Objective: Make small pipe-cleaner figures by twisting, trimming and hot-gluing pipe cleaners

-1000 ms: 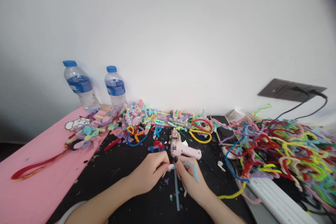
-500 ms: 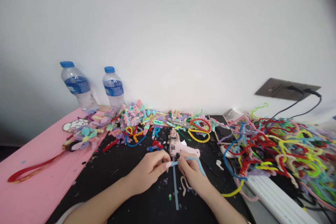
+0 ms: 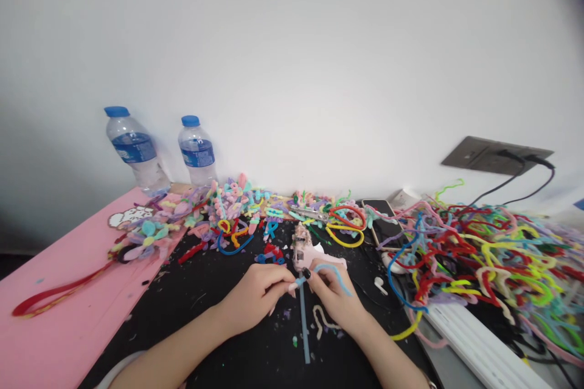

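A light blue pipe cleaner runs between my two hands, its long free end curving over the back of the right one. My left hand pinches its short end between thumb and fingers. Close beside it, my right hand grips the same strand with thumb and forefinger. Just beyond my fingers lies a pale pink glue gun. Its translucent glue stick points toward me, passing beneath the strand. A cream pipe cleaner scrap is on the black surface near my right wrist.
Scissors with red and yellow handles lie behind the glue gun. A large tangle of pipe cleaners covers the right side, beside a phone and a white power strip. Finished-looking fuzzy pieces and two water bottles stand along the wall.
My right hand has turned slightly, and the strand's free end has shifted left and up with it. My left fingers still pinch the short end, now tilted more.
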